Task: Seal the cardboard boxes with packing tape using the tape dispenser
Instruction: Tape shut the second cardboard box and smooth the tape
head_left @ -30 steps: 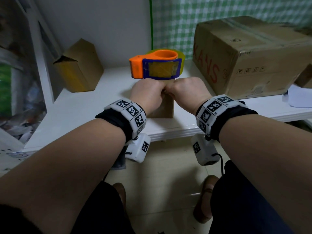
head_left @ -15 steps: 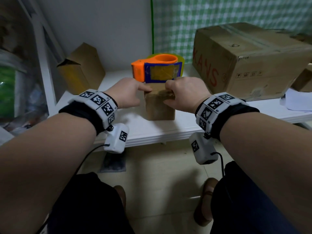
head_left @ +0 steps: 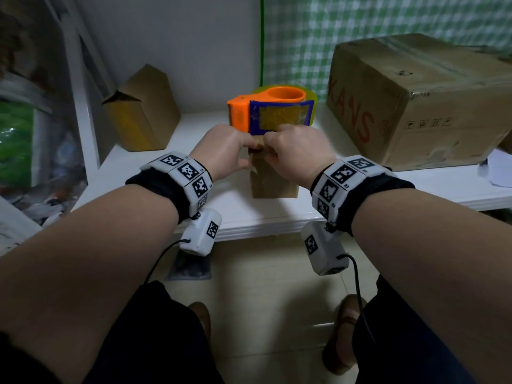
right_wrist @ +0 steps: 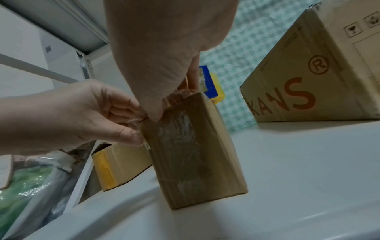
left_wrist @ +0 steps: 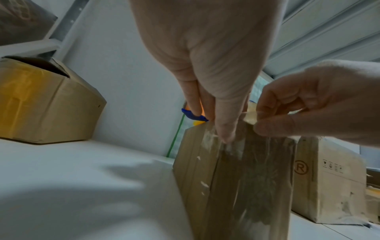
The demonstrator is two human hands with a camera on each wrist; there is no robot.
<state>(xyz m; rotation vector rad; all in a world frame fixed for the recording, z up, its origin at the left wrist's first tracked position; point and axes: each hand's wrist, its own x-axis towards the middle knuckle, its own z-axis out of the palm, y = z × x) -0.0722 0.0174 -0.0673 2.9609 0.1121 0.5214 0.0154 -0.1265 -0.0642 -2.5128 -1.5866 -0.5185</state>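
Observation:
A small upright cardboard box (head_left: pixel 274 180) with clear tape down its front stands near the shelf's front edge. Both hands meet at its top edge. My left hand (head_left: pixel 243 153) has its thumb (left_wrist: pixel 226 133) on the taped front and its fingers behind the top, pinching there. My right hand (head_left: pixel 270 151) pinches a loose tab of clear tape (left_wrist: pixel 249 117) at the same edge. Crumpled tape strands (right_wrist: pixel 133 124) show between the left fingers. The orange and blue tape dispenser (head_left: pixel 271 112) stands just behind the box, untouched.
A large "KANS" cardboard box (head_left: pixel 410 106) fills the shelf's right side. A small open box with yellow tape (head_left: pixel 141 109) sits at the back left by a white upright post (head_left: pixel 83 106). The white shelf (head_left: pixel 155 189) has bare room on the left front.
Half a second ago my left hand had drawn away to the left of the box. It has come back to the top edge beside the right hand, which stayed there.

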